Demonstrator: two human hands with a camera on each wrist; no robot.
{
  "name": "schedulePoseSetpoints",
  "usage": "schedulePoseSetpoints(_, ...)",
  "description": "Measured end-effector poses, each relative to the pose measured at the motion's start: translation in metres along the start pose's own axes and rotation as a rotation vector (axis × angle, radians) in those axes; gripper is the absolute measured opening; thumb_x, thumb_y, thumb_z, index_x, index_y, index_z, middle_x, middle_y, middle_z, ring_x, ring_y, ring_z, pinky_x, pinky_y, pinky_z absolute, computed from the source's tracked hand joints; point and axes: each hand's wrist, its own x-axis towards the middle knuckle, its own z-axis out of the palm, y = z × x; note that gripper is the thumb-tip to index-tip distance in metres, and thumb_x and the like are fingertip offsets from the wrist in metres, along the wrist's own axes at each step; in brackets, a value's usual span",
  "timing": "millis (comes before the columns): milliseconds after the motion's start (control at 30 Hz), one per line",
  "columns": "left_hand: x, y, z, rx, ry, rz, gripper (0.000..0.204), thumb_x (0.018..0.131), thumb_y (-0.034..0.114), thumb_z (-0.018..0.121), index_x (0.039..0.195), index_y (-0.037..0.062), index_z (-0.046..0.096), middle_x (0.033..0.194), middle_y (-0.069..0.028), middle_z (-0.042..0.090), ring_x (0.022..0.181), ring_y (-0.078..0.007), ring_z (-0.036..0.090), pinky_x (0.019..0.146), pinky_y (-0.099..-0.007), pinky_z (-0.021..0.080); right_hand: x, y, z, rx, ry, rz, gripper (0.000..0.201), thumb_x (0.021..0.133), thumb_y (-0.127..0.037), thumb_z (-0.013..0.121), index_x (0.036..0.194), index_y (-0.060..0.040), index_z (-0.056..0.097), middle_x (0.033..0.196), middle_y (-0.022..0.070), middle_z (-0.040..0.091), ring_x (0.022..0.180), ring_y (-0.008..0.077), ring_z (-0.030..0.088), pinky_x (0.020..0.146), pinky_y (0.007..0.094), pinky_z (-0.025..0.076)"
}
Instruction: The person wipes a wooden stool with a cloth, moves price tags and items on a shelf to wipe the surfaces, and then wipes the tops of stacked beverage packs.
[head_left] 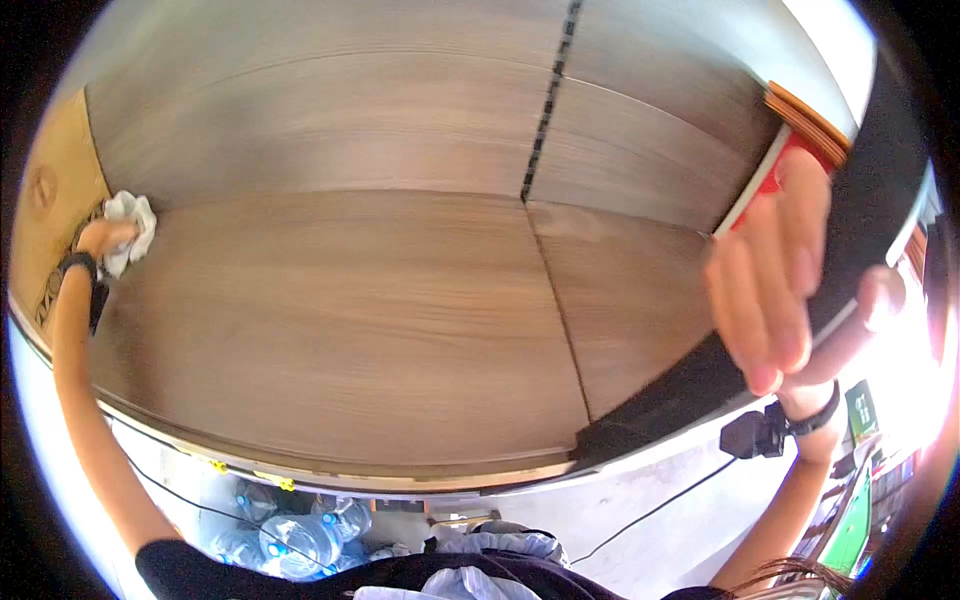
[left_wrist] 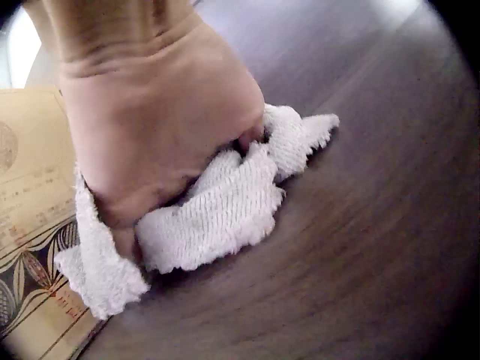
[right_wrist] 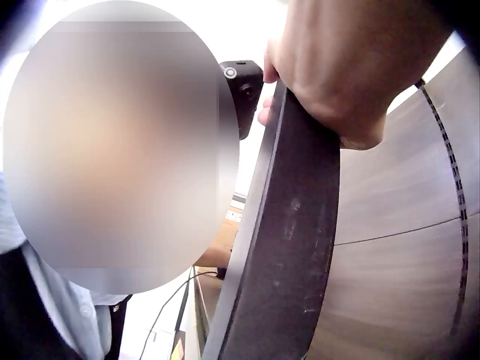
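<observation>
My left hand (head_left: 105,238) holds a bunched white knit cloth (head_left: 141,232) against the wood-grain shelf board (head_left: 350,320), at the far left of the head view. In the left wrist view the cloth (left_wrist: 217,217) sticks out around the hand (left_wrist: 161,112), whose fingers are mostly hidden beneath it. A tan printed cardboard box (head_left: 52,180) stands right beside that hand. On the right, my right hand (head_left: 770,280) grips a dark upright panel (right_wrist: 289,232), fingers on one side and thumb on the other. Its fingertips show past the panel's edge in the right wrist view.
A black slotted strip (head_left: 545,115) runs up the wood-grain back panel. Red and brown flat items (head_left: 800,130) stand at the back right. Large clear bottles (head_left: 300,540) sit on the floor below the shelf's front edge, and a black cable (head_left: 650,510) hangs nearby.
</observation>
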Motion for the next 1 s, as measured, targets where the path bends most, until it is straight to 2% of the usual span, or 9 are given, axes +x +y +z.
schedulePoseSetpoints(133, -0.121, 0.064, -0.009, 0.093, -0.162, 0.353, 0.061, 0.077, 0.027, 0.047, 0.131, 0.0025, 0.037, 0.133, -0.0221, 0.039, 0.126, -0.0281, 0.035, 0.102, -0.033, 0.029, 0.006, 0.018, -0.003, 0.135, 0.001, -0.072, 0.028, 0.085, -0.029, 0.057, 0.084, -0.005, 0.044, 0.057, 0.0036, 0.053, 0.046, 0.0148, 0.056, 0.042, 0.0207, 0.044)
schedulePoseSetpoints(200, -0.164, 0.088, -0.001, 0.099, -0.196, 0.488, 0.062, 0.076, 0.022, 0.047, 0.134, 0.003, 0.033, 0.135, -0.0219, 0.036, 0.129, -0.0283, 0.031, 0.104, -0.0322, 0.025, 0.005, 0.026, -0.006, 0.257, 0.039, -0.155, 0.025, 0.084, -0.023, 0.054, 0.088, 0.002, 0.053, 0.065, 0.0138, 0.056, 0.048, 0.0186, 0.057, 0.043, 0.0273, 0.046)
schedulePoseSetpoints(300, -0.214, 0.108, 0.021, 0.071, -0.206, 0.595, 0.067, 0.075, 0.013, 0.047, 0.138, 0.0038, 0.027, 0.139, -0.0215, 0.031, 0.132, -0.0285, 0.025, 0.107, -0.0311, 0.021, 0.007, 0.023, 0.004, -0.075, 0.218, -0.331, 0.019, 0.082, -0.01, 0.049, 0.077, 0.0042, 0.061, 0.054, 0.015, 0.055, 0.043, 0.0211, 0.058, 0.041, 0.0279, 0.046)
schedulePoseSetpoints(433, -0.228, 0.089, 0.054, -0.003, -0.074, 0.673, 0.065, 0.073, -0.002, 0.046, 0.136, 0.0012, 0.03, 0.14, -0.0174, 0.033, 0.132, -0.0269, 0.026, 0.108, -0.0308, 0.018, 0.003, 0.007, 0.016, 0.195, 0.283, -0.094, 0.023, 0.081, -0.014, 0.053, 0.075, 0.0067, 0.062, 0.059, 0.0177, 0.058, 0.048, 0.0241, 0.061, 0.047, 0.0318, 0.052)
schedulePoseSetpoints(533, -0.245, 0.08, 0.062, -0.004, 0.011, 0.684, 0.058, 0.08, 0.005, 0.047, 0.135, -0.0002, 0.032, 0.139, -0.0157, 0.035, 0.131, -0.0261, 0.029, 0.107, -0.03, 0.018, -0.013, 0.01, 0.007, -0.246, 0.253, 0.007, 0.044, 0.082, -0.034, 0.057, 0.093, 0.0088, 0.058, 0.081, 0.0218, 0.061, 0.078, 0.0277, 0.063, 0.071, 0.0327, 0.05)
schedulePoseSetpoints(600, -0.233, 0.061, 0.075, -0.111, 0.101, 0.72, 0.056, 0.081, 0.007, 0.046, 0.135, -0.0011, 0.033, 0.138, -0.0157, 0.036, 0.13, -0.0258, 0.03, 0.107, -0.0303, 0.019, -0.048, -0.01, 0.002, -0.644, 0.246, 0.267, 0.059, 0.083, -0.049, 0.055, 0.107, 0.0045, 0.053, 0.098, 0.0216, 0.059, 0.099, 0.0282, 0.056, 0.085, 0.0339, 0.043)
schedulePoseSetpoints(700, -0.227, 0.032, 0.1, -0.269, 0.211, 0.769, 0.054, 0.082, 0.01, 0.045, 0.134, -0.0023, 0.034, 0.137, -0.0156, 0.037, 0.129, -0.0253, 0.031, 0.107, -0.0307, 0.019, -0.117, -0.028, 0.003, -0.561, 0.368, 0.135, 0.048, 0.087, -0.044, 0.051, 0.1, 0.0021, 0.056, 0.094, 0.0164, 0.061, 0.089, 0.0242, 0.058, 0.078, 0.033, 0.045)
schedulePoseSetpoints(833, -0.263, 0.073, 0.106, -0.216, 0.293, 0.883, 0.067, 0.063, -0.003, 0.036, 0.13, -0.0042, 0.038, 0.134, -0.0178, 0.041, 0.128, -0.027, 0.033, 0.107, -0.0323, 0.017, -0.191, -0.066, 0.016, -0.44, 0.484, 0.015, 0.046, 0.087, -0.043, 0.05, 0.098, 0.0016, 0.057, 0.094, 0.0164, 0.06, 0.089, 0.0251, 0.057, 0.079, 0.0352, 0.044)
schedulePoseSetpoints(1000, -0.318, 0.166, 0.124, -0.338, 0.378, 1.042, 0.065, 0.062, -0.002, 0.04, 0.127, -0.0009, 0.043, 0.13, -0.0182, 0.046, 0.124, -0.0317, 0.037, 0.106, -0.0357, 0.02, -0.228, -0.086, 0.031, -0.307, 0.479, -0.192, 0.045, 0.088, -0.042, 0.048, 0.095, 0.001, 0.057, 0.094, 0.0165, 0.06, 0.089, 0.0263, 0.056, 0.079, 0.0379, 0.042)
